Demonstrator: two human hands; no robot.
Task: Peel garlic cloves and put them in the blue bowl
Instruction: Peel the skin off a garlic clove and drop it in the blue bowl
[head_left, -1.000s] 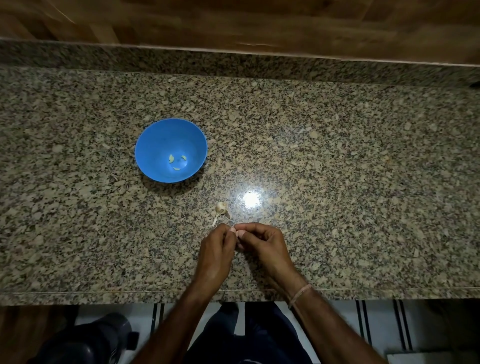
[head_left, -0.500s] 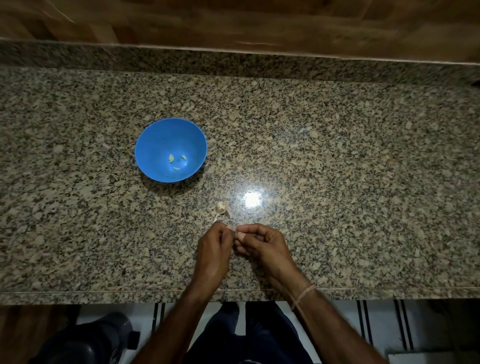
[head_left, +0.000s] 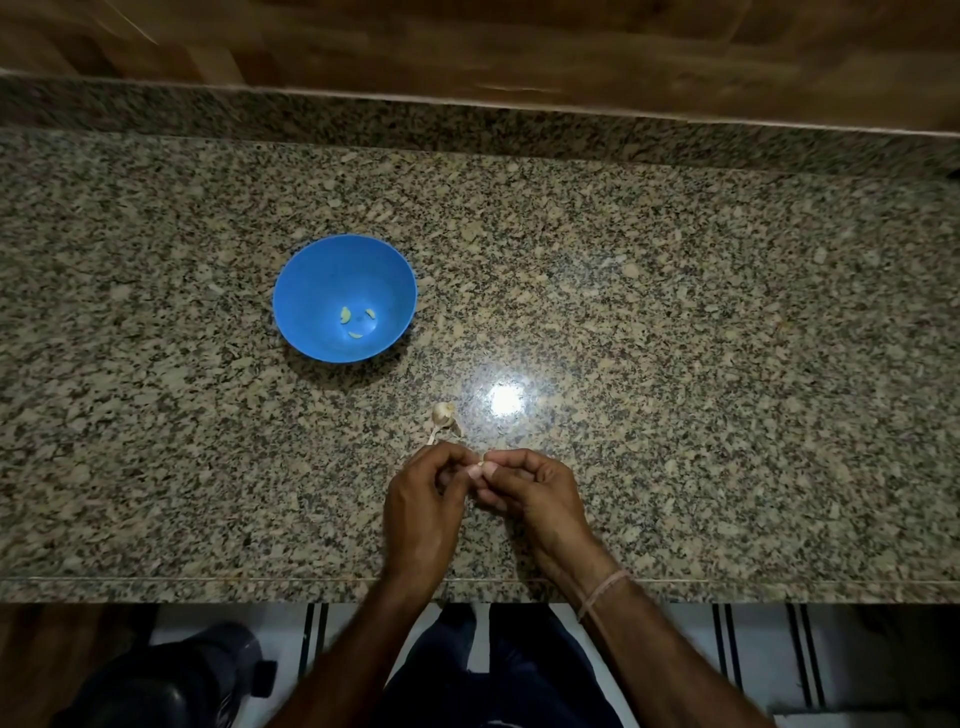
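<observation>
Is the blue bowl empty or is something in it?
Not empty. Three small pale garlic pieces lie at the bottom of the bowl; otherwise bare.

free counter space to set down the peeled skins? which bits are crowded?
Bare: the whole counter right of the glare spot, and left of the blue bowl. Crowded: near edge centre, where left hand and right hand pinch a clove, garlic piece just beyond them.

The garlic clove (head_left: 475, 470) is mostly hidden between both hands' fingertips (head_left: 491, 472).
</observation>
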